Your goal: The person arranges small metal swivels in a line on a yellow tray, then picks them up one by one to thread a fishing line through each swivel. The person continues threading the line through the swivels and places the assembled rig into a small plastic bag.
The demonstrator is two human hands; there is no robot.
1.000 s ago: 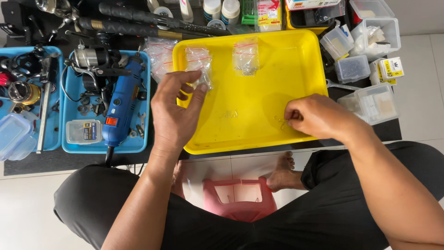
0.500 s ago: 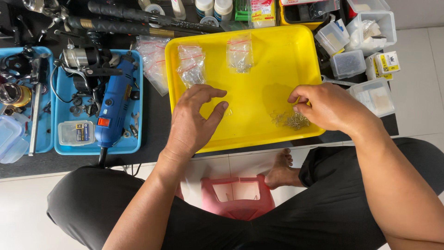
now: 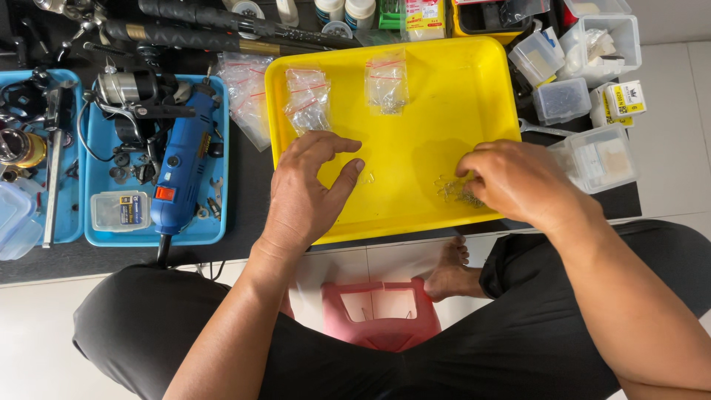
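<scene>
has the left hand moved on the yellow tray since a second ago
Yes. The left hand has drawn back from the small plastic bags toward the yellow tray's near edge.

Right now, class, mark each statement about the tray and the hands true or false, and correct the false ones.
1. The tray is yellow. True.
2. The right hand rests on the blue drill. False: its fingertips are at a small clear pile in the tray.
3. Two small clear bags lie near the tray's far edge. True.
4. The left hand grips a bag. False: it is spread open over the tray, holding nothing.
5. The drill lies in a blue bin. True.
</scene>
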